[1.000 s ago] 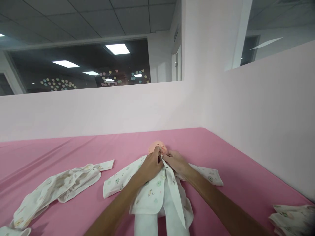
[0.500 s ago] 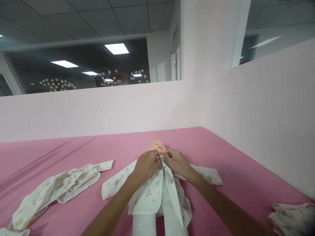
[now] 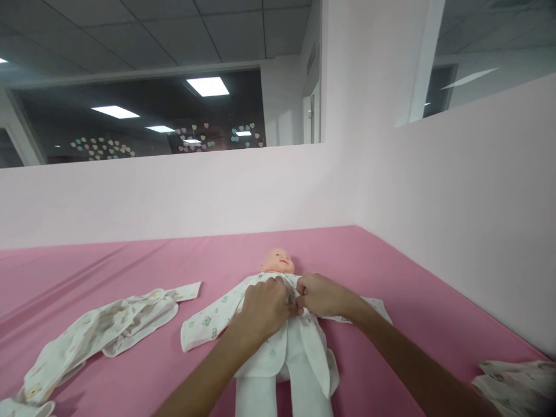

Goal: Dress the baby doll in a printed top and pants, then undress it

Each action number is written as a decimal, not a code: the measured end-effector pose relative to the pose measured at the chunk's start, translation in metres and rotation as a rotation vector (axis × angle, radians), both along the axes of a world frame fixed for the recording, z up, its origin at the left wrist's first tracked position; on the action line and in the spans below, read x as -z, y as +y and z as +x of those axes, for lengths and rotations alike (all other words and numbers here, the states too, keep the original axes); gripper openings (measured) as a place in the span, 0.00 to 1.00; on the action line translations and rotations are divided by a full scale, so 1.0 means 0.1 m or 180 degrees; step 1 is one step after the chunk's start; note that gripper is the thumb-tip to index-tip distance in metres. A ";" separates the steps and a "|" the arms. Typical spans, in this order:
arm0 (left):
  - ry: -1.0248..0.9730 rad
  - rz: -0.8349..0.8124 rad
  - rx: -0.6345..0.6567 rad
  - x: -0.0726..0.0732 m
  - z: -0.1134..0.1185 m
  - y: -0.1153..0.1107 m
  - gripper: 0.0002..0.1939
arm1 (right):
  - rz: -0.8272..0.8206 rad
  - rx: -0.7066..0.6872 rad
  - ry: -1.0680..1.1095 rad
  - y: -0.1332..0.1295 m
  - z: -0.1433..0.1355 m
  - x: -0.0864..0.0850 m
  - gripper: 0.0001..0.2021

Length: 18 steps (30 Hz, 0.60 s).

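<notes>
A baby doll (image 3: 278,261) lies face up on the pink sheet, its head toward the wall. It wears a white printed jacket (image 3: 204,326) with sleeves spread out and white trousers (image 3: 256,398). The jacket's front hangs apart below the chest. My left hand (image 3: 268,306) is closed on the jacket front at the chest. Close beside it on the right, my right hand (image 3: 322,295) pinches the jacket's other front edge. The fingertips nearly meet, and the cloth between them is mostly hidden.
A crumpled white printed garment (image 3: 104,330) lies on the pink sheet (image 3: 143,382) at the left. More folded printed cloth (image 3: 516,385) sits at the lower right edge. White walls (image 3: 182,202) with windows stand behind and to the right.
Both hands have moved down from the collar below the doll's chin to the chest of the jacket. The doll's chin and collar are now uncovered.
</notes>
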State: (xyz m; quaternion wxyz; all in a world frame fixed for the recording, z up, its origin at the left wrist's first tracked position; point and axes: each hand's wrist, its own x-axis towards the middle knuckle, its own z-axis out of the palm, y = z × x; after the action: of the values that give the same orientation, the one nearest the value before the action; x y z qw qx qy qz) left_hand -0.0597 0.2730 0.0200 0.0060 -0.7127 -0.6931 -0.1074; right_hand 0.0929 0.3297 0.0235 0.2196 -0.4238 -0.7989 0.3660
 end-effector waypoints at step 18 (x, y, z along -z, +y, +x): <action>0.0046 0.0169 -0.0009 0.07 -0.14 0.19 0.05 | -0.0200 0.0412 0.0642 0.05 -0.07 -0.05 0.11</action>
State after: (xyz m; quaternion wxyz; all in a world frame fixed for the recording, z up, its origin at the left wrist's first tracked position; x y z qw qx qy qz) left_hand -0.0735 0.2923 0.0133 0.0300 -0.7122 -0.6909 -0.1206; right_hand 0.0862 0.3344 0.0287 0.3086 -0.4422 -0.7318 0.4167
